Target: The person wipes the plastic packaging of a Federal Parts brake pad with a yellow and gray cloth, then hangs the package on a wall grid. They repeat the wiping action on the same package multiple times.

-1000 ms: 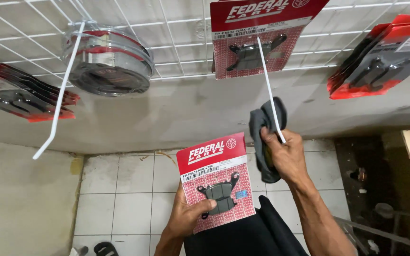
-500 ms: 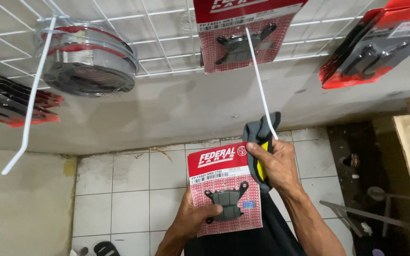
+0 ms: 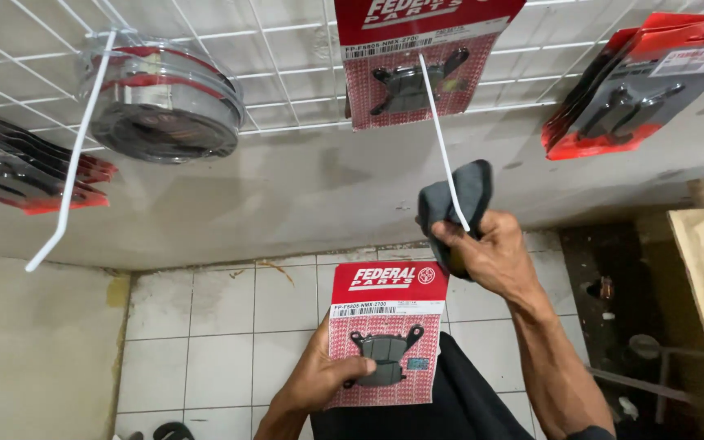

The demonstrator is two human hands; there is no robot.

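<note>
A person's left hand [image 3: 327,383], at about 6 o'clock in the head view, grips a red carded pack of brake pads [image 3: 385,332], thumb pressed across the card's front and the other fingers hidden behind it. The right hand [image 3: 486,253], at about 2 o'clock from the pack, has its fingers closed around a dark grey cloth [image 3: 456,200], which touches a white wire hook [image 3: 443,147] jutting from the wire grid rack [image 3: 287,73] overhead. At 12 o'clock, a matching red pack [image 3: 417,65] hangs on that hook. A clear-wrapped round part [image 3: 165,102] hangs at 10 o'clock, and more red packs [image 3: 637,85] at 2 o'clock. White floor tiles [image 3: 213,342] lie below.
</note>
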